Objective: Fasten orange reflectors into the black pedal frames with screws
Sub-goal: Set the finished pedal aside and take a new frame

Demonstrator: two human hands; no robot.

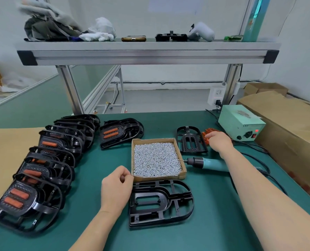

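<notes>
Reaching across the counter (96, 160), the right hand (218, 142) touches the orange reflectors (212, 131), grip hidden; the left hand (117, 184) curls beside the screw box (157, 178), whether holding anything I can't tell.

table mat (213, 214): dark green | pedal frame (161, 201): black all over | reflectors (20, 194): orange, two stripes in each black frame | screws (156, 157): shiny silver | screw box (183, 175): brown | screwdriver (212, 164): blue-green, black tip | power box (241, 122): pale green, with a red light (256, 130)
</notes>
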